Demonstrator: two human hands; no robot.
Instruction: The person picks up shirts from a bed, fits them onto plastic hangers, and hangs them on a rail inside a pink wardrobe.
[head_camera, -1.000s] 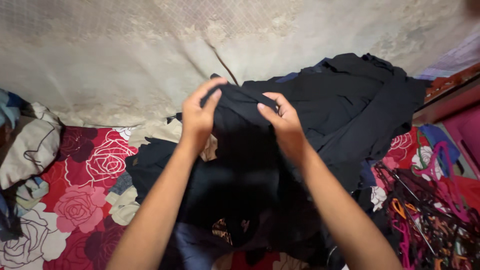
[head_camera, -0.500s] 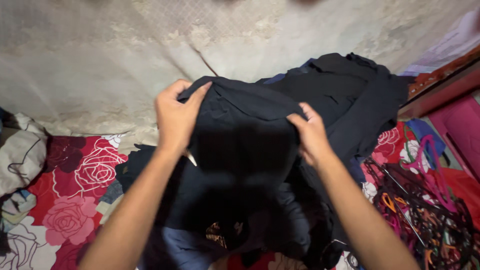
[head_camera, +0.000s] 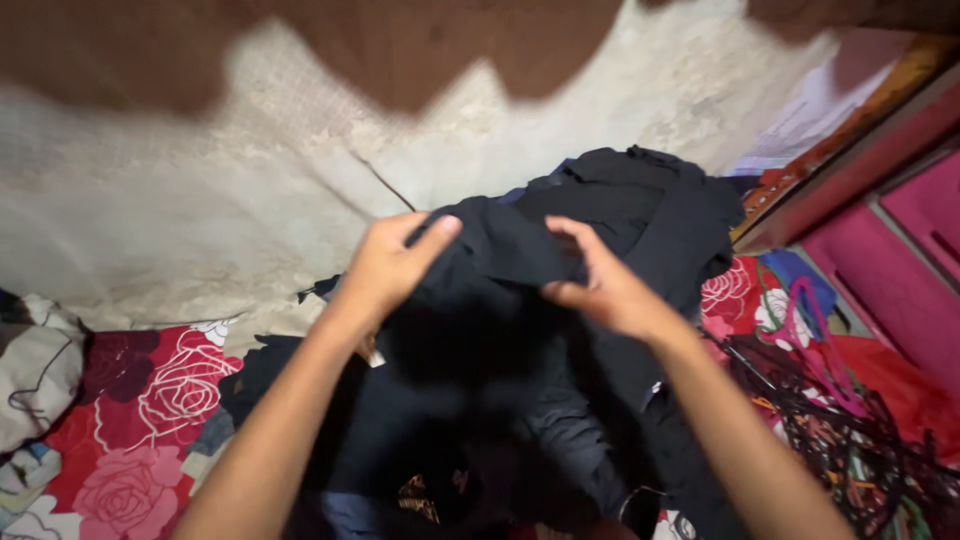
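Since half a second ago your hands have drawn closer, left hand (head_camera: 385, 268) and right hand (head_camera: 600, 290) each pinching the black garment's (head_camera: 500, 300) top edge, running nine-to-three o'clock above the bed (head_camera: 130, 420).

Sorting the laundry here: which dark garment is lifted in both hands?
The black garment gripped by the left hand and right hand; the other dark clothes lie heaped behind.

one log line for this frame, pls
left hand: gripping black garment top edge | right hand: pinching same edge | garment: lifted over dark clothes pile | below: floral sheet
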